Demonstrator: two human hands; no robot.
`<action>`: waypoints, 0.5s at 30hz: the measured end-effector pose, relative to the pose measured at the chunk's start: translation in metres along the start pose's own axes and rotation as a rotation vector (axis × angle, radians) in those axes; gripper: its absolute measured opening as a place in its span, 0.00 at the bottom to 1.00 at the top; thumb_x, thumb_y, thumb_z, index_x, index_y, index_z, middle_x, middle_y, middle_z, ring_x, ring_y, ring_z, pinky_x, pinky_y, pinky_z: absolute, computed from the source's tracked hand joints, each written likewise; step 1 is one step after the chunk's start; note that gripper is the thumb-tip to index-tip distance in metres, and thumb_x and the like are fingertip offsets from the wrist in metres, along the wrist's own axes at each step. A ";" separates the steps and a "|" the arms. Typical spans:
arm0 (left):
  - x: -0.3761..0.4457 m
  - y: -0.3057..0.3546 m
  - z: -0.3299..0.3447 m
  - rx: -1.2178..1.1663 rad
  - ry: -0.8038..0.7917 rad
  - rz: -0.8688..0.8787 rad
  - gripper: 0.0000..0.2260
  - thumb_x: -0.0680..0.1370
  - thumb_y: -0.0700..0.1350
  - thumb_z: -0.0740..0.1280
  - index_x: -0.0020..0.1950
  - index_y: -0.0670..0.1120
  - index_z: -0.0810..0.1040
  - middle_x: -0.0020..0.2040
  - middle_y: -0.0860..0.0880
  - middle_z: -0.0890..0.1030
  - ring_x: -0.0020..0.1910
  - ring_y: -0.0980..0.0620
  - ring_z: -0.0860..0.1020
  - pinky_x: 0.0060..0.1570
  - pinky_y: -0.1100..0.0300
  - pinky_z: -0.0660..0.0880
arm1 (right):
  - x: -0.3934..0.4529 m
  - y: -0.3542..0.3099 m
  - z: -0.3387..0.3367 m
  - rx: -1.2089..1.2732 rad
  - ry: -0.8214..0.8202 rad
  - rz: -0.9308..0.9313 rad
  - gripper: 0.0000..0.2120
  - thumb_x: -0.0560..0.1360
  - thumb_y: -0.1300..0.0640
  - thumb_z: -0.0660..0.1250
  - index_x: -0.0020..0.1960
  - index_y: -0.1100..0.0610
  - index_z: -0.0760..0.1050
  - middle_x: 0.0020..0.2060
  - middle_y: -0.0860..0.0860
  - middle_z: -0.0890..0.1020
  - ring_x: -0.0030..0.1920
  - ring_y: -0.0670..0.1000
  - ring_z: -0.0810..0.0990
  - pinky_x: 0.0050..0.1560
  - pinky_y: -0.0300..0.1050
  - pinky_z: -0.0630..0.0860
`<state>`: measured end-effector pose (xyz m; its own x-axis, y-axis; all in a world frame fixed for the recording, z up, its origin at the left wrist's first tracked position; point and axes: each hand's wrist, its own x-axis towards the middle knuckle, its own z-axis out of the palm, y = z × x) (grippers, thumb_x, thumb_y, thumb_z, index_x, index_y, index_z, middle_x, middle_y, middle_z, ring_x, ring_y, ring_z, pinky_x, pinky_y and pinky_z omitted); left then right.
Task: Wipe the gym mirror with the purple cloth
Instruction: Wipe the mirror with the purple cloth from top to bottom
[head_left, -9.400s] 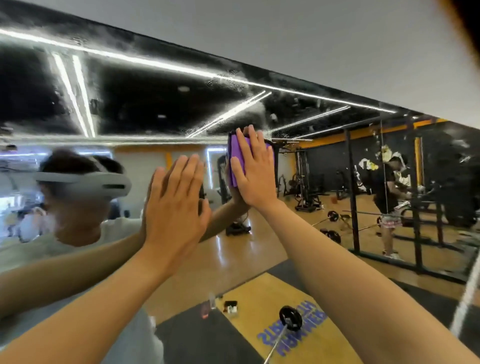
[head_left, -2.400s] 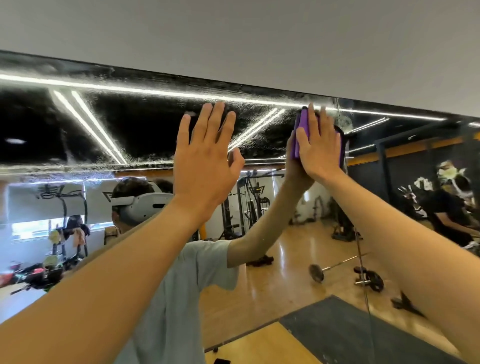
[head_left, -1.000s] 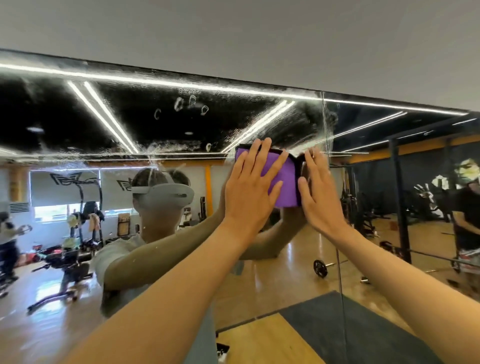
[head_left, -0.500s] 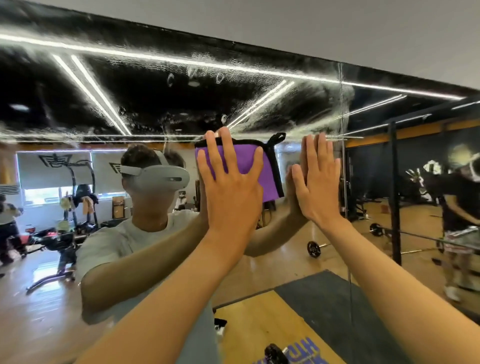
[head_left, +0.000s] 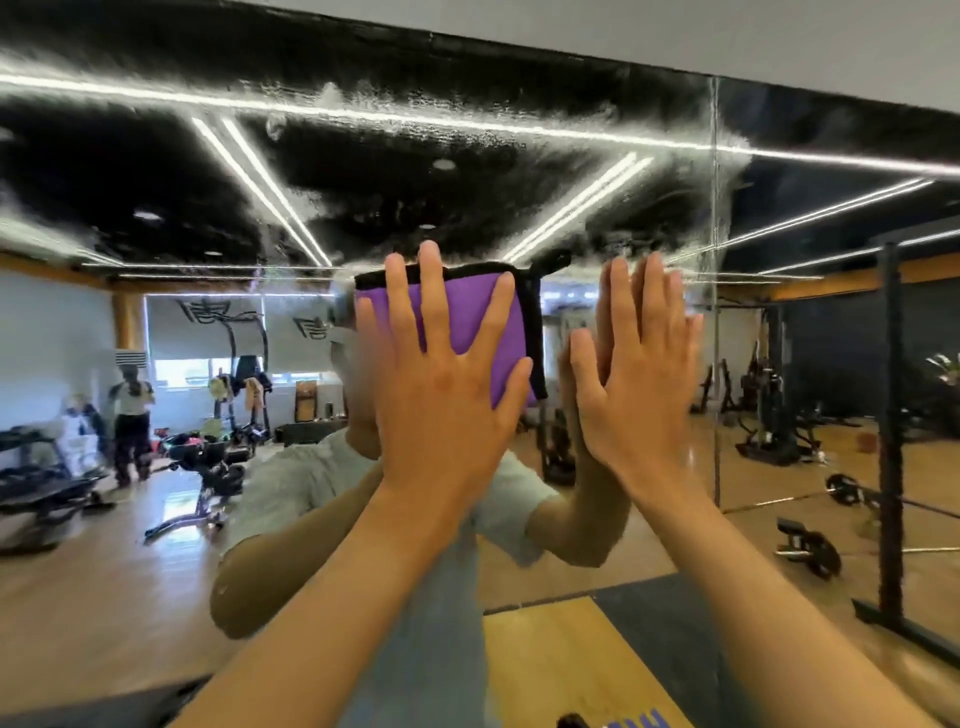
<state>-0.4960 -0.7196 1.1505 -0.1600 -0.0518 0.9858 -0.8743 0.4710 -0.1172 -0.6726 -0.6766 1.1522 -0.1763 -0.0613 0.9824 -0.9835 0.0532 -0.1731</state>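
Left hand (head_left: 441, 395): raised, fingers straight and spread, palm pressed flat on purple cloth (head_left: 467, 317); grip open, nothing curled round the fabric.
Purple cloth: pinned flat between left palm and gym mirror (head_left: 156, 208); black-edged, with a black loop sticking out at the upper corner on the side toward the other hand; top edge and that side showing past the fingers.
Right hand (head_left: 639, 374): just beside the cloth, apart from it; fingers straight and close together, grip open, holding nothing; seemingly flat against the glass, contact hard to confirm since palm and its reflection merge.
Gym mirror: directly behind both hands; streaky, smeared film across the band above the grip, clearer below it. Vertical panel seam (head_left: 716, 312) just beyond the right hand.
Reflected in glass, behind the grip: own forearms and pale T-shirt (head_left: 291, 483). Further off on the left-hand side: wooden floor (head_left: 104, 597), exercise machines, standing person (head_left: 130, 415) near a window. Further off on the right-hand side: black rack upright (head_left: 891, 415), barbell (head_left: 847, 491) lying on the floor. Above the grip: dark ceiling with bright light strips (head_left: 260, 182).
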 end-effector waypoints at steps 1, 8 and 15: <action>0.000 0.001 0.001 0.011 0.010 -0.007 0.31 0.85 0.65 0.52 0.86 0.56 0.53 0.85 0.36 0.47 0.84 0.32 0.45 0.80 0.31 0.45 | 0.000 0.001 0.000 0.007 -0.004 -0.004 0.33 0.85 0.39 0.49 0.85 0.47 0.45 0.85 0.51 0.45 0.84 0.52 0.41 0.83 0.60 0.42; -0.003 0.026 0.007 0.080 0.028 -0.113 0.29 0.85 0.64 0.52 0.86 0.57 0.57 0.85 0.37 0.50 0.84 0.33 0.46 0.80 0.32 0.49 | -0.002 0.007 0.006 -0.026 -0.008 -0.028 0.33 0.85 0.40 0.46 0.86 0.50 0.44 0.85 0.54 0.45 0.84 0.56 0.44 0.81 0.65 0.47; 0.034 0.032 0.003 0.072 0.002 0.104 0.28 0.84 0.64 0.58 0.84 0.59 0.63 0.86 0.40 0.54 0.85 0.36 0.49 0.80 0.34 0.48 | -0.003 0.005 0.002 0.020 -0.002 -0.022 0.32 0.85 0.46 0.48 0.86 0.50 0.43 0.85 0.54 0.44 0.84 0.55 0.42 0.82 0.65 0.44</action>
<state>-0.5306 -0.7088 1.1797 -0.2513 -0.0042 0.9679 -0.8837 0.4090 -0.2276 -0.6767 -0.6778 1.1482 -0.1544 -0.0638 0.9859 -0.9878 0.0320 -0.1527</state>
